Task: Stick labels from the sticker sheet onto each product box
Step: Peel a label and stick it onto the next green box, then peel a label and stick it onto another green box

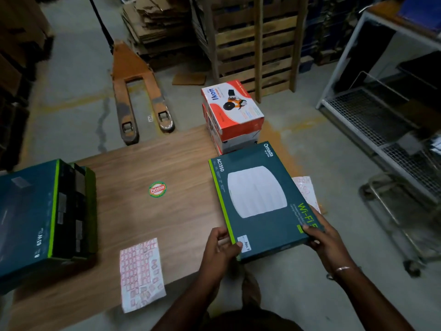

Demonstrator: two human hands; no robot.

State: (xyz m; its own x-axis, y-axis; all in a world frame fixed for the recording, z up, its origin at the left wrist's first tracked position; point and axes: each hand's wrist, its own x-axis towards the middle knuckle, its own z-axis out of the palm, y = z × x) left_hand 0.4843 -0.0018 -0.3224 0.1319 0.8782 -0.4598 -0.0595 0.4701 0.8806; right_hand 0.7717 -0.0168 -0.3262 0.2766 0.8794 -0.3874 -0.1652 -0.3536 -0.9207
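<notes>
A flat teal Omada Wi-Fi product box (257, 197) with a green edge is held over the right end of the wooden table (167, 163). My left hand (220, 247) grips its near left corner, the thumb beside a small white "No 1" label (245, 243). My right hand (321, 231) grips the near right corner. A sticker sheet (142, 273) with red-bordered labels, many peeled off, lies on the table near its front edge. A second sheet (306, 191) pokes out from under the held box. A stack of teal boxes (40, 218) sits at the table's left end.
A round red and green Patelsa sticker (157, 188) lies mid-table. Stacked orange and white Ikon boxes (232, 113) stand at the table's far right corner. An orange pallet jack (140, 96) lies on the floor beyond, wooden pallets (255, 44) behind it, a metal wire rack (386, 120) at right.
</notes>
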